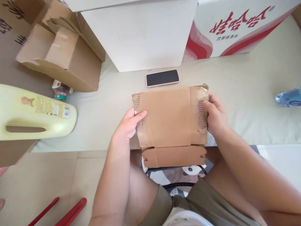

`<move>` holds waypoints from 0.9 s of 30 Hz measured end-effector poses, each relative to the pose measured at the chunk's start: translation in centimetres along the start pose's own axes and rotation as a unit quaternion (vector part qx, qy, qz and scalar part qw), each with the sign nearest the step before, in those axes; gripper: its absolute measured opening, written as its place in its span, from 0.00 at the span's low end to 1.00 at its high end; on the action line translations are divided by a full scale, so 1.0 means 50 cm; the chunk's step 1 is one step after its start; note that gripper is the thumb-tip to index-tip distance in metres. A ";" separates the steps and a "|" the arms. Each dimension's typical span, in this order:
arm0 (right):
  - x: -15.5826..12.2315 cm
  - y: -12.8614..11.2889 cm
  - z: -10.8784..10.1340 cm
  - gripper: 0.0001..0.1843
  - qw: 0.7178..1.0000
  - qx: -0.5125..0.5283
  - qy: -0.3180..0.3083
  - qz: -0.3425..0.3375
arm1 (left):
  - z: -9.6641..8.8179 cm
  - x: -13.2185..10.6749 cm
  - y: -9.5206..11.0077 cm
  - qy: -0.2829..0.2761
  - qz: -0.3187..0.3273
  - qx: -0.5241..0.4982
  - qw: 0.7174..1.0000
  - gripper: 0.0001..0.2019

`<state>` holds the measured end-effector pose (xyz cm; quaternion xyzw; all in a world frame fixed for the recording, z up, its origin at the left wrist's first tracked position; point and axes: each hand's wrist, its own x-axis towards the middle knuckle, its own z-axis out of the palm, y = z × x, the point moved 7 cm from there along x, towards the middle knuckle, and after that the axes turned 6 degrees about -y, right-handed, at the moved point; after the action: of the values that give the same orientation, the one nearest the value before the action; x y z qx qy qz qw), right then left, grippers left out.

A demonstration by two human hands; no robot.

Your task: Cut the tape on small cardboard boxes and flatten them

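A flattened brown cardboard box [170, 119] is held up in front of me, its broad panel facing me. My left hand [129, 123] grips its left edge, thumb on top and fingers behind. On the other side, my right hand [215, 113] is closed around the upper right edge, beside a patch of clear tape. Both side strips look torn, with the corrugation showing. A narrow notched flap [174, 156] hangs along the near end. Just beyond the cardboard lies a phone [162, 78] with a dark screen.
White boxes [143, 37] with red print stand at the back. Open cardboard boxes [80, 62], a bottle with a green cap [60, 94] and a pale yellow jug [47, 110] crowd the left. A water bottle [289, 98] lies at the right. Red bars [71, 212] show below left.
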<state>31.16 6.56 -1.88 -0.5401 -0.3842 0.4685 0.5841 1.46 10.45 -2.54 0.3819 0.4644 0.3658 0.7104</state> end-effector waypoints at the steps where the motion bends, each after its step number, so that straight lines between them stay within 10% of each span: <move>1: 0.001 0.001 -0.003 0.10 1.000 0.008 0.009 0.008 | 0.001 0.000 0.000 -0.003 -0.001 0.001 1.000 0.30; 12: -0.001 -0.013 0.012 0.06 0.998 0.042 -0.004 0.053 | 0.004 0.006 0.004 0.007 0.037 -0.001 0.999 0.26; 18: 0.021 -0.016 -0.024 0.13 0.996 0.054 -0.017 0.067 | -0.070 0.002 0.060 0.112 0.179 -0.094 0.973 0.15; 24: 0.001 -0.009 0.007 0.36 0.977 0.055 -0.179 0.102 | -0.127 0.022 0.054 0.257 0.182 -0.238 0.919 0.12; 27: -0.019 0.001 0.038 0.29 0.971 -0.019 -0.213 0.104 | -0.104 0.036 0.046 0.244 0.173 -0.250 0.921 0.11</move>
<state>29.09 6.18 -1.65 -0.4755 -0.4504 0.6234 0.4270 -3.25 14.09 -2.61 0.1648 0.4433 0.6689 0.5735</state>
